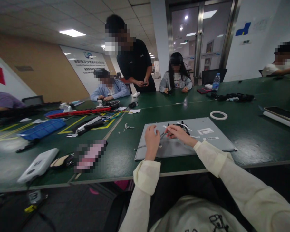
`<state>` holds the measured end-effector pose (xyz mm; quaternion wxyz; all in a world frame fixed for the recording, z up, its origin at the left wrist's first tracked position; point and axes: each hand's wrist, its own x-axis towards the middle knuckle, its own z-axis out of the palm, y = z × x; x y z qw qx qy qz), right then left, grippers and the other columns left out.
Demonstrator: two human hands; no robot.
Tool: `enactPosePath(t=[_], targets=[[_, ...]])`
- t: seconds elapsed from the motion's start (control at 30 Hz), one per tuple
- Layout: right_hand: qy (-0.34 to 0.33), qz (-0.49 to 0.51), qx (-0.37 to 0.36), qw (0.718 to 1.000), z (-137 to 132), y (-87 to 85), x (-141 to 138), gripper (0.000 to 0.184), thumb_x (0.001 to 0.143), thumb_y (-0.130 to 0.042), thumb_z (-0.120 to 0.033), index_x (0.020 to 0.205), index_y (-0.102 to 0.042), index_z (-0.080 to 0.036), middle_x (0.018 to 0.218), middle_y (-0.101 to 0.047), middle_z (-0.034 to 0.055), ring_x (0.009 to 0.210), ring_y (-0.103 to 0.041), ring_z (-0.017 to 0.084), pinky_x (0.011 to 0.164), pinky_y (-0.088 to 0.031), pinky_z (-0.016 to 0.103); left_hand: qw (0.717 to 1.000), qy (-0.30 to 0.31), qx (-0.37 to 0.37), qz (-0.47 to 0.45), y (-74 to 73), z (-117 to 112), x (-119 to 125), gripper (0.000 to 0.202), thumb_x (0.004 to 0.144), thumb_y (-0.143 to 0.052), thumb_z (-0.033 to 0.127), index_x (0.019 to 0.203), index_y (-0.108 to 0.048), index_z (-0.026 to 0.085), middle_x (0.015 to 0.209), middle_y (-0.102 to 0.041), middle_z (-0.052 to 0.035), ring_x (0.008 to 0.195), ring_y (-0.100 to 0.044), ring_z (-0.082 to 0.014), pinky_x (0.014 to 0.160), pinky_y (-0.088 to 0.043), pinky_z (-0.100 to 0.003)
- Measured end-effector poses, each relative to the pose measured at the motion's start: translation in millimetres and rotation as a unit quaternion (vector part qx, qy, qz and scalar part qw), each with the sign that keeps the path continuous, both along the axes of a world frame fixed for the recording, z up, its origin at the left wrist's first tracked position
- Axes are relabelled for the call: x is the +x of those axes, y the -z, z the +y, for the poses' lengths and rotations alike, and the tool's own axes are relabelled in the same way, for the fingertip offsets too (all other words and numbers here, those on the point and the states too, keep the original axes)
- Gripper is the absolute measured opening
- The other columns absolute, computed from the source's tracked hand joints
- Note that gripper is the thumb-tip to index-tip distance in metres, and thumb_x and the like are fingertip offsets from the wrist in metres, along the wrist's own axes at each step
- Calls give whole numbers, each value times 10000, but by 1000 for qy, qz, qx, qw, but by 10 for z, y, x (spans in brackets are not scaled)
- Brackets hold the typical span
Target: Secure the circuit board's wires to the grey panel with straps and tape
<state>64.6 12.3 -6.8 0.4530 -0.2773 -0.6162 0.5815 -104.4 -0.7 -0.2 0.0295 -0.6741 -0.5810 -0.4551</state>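
A flat grey panel (145, 154) with white labels lies on the green table in front of me. Over its left part is my left hand (152, 140), fingers curled and thumb bent in. A thin grey cable (162, 134) runs past this hand toward my right hand (178, 132), whose fingertips pinch it. Its other end sticks out at the left of the panel. Behind my right hand sits a black piece (185, 128) with white strips of tape, partly hidden. What my left fingers close on is mostly covered by the hand itself.
A roll of white tape (218, 115) lies behind the panel. Left are a pink phone (91, 156), a white device (38, 165) and a blue tray (42, 128). A phone on a white box (281, 116) is at right. Several people are around the table.
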Motion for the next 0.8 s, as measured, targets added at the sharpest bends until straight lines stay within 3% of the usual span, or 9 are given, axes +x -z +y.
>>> enactPosePath(t=[0.13, 0.33, 0.63, 0.8], targets=[[9, -9, -13, 1000, -5, 9, -16, 298, 842, -565, -477, 886, -568, -183, 954, -639, 42, 753, -635, 117, 617, -508, 211, 989, 31, -89, 114, 28, -20, -4, 216, 767, -466, 65, 863, -625, 176, 950, -635, -80, 973, -583, -203, 899, -438, -327], [-13, -39, -19, 999, -11, -29, -122, 217, 891, -501, -384, 918, -577, -183, 1006, -638, 48, 718, -631, 102, 554, -483, 183, 971, -4, -182, 154, 10, -80, 44, 268, 772, -458, 37, 931, -614, 186, 992, -668, -84, 960, -601, -202, 810, -426, -294], [-19, -64, -151, 986, -156, -24, -236, 134, 886, -497, -286, 918, -578, -183, 1094, -614, 61, 626, -614, 75, 466, -424, 157, 972, -30, -210, 97, -20, -83, 34, 293, 789, -445, 53, 963, -626, 203, 1011, -690, -65, 984, -603, -198, 843, -413, -298], [-13, -12, -120, 993, -125, -41, -238, 131, 870, -526, -306, 915, -575, -193, 1018, -608, 37, 664, -596, 75, 506, -444, 160, 988, -58, -130, 63, 13, -58, 9, 322, 775, -418, 31, 990, -600, 187, 1042, -666, -69, 999, -598, -183, 866, -424, -282]])
